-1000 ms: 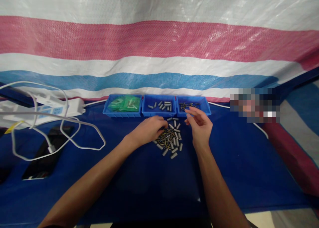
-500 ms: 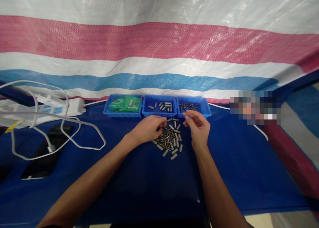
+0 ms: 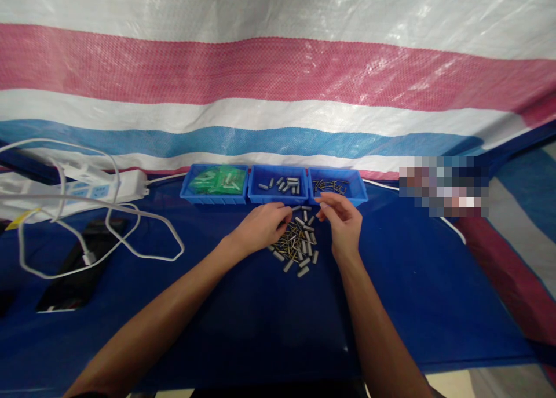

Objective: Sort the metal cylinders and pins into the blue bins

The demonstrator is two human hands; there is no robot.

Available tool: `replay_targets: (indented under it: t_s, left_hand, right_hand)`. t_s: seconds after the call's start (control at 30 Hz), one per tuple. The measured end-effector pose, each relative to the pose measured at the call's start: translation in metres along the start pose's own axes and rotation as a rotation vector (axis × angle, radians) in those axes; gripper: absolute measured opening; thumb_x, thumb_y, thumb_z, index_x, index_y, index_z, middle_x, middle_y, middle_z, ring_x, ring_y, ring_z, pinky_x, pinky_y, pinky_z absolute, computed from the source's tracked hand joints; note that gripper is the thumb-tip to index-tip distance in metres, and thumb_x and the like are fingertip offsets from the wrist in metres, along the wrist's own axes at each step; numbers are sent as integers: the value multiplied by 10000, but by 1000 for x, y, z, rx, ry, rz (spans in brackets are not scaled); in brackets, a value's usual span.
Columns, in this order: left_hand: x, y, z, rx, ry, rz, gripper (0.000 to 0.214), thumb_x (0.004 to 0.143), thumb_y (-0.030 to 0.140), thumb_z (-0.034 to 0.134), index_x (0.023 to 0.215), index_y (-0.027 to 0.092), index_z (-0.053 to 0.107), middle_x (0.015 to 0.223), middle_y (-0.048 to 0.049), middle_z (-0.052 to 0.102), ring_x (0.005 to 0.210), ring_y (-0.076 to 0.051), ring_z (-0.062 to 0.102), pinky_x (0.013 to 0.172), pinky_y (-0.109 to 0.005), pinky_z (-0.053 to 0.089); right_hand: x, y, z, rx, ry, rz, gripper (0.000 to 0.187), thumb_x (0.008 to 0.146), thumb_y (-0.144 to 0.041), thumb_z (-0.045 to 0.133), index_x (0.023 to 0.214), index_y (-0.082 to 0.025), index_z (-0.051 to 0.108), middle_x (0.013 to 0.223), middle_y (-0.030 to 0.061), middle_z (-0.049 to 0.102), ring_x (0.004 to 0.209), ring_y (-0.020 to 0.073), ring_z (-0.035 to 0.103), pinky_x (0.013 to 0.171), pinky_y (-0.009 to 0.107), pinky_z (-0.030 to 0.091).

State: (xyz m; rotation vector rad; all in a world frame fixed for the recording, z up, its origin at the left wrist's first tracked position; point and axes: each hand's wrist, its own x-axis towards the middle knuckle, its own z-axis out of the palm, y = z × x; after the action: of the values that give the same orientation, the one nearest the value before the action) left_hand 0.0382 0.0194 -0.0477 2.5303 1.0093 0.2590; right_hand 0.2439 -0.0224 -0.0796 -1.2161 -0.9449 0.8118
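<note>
On the blue tabletop lies a mixed pile of thin brass-coloured screws or pins [image 3: 288, 248] and short grey metal cylinders [image 3: 303, 272]. My left hand [image 3: 260, 225] rests at the pile's upper left, thumb and fingers pinched together; whatever they hold is hidden. To the right of the pile, just in front of the right blue bin [image 3: 359, 196], my right hand [image 3: 346, 223] has its thumb and index finger closed. Anything between those fingertips is too small to name. Thin dark pins [image 3: 330, 186] lie in that bin. Grey cylinders [image 3: 292, 182] lie in the middle blue bin [image 3: 278, 200].
The left blue bin [image 3: 215, 200] holds a green plastic bag [image 3: 217, 179]. Further left are a white power strip [image 3: 125, 186], looping white cables [image 3: 176, 238] and a black phone-like slab [image 3: 78, 273]. A striped plastic sheet [image 3: 278, 73] hangs behind the bins.
My right hand has shifted slightly left, toward the pile. My left hand has moved a little to the right, still pinched. The bins look unchanged.
</note>
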Motion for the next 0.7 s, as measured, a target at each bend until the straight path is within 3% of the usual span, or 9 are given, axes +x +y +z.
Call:
replay_targets:
  t_s: [0.23, 0.5, 0.7]
  left_hand:
    - [-1, 0, -6, -65, 92, -53, 204, 915, 63, 607, 1037, 190, 711, 938, -54, 735, 803, -194, 692, 724, -284, 511]
    - [0, 5, -18, -320, 403, 75, 173, 888, 62, 698, 1016, 171, 740, 963, -38, 779, 826, -155, 710, 803, -284, 576]
    - [1, 8, -20, -579, 441, 32, 96, 915, 189, 745, 1007, 166, 762, 973, -49, 809, 842, -155, 742, 800, -271, 597]
  right_hand:
    - [-1, -1, 0, 17, -9, 15, 202, 832, -297, 790, 1020, -226, 767, 908, 36, 811, 620, 149, 665, 607, 313, 553]
    - [-1, -4, 2, 43, -86, 67, 179, 825, -278, 793, 995, -220, 788, 859, 31, 809, 615, 145, 666, 605, 296, 533]
    - [-4, -8, 5, 65, -185, 93, 179, 813, -284, 801, 984, -232, 791, 837, 21, 803, 614, 142, 656, 613, 296, 536]
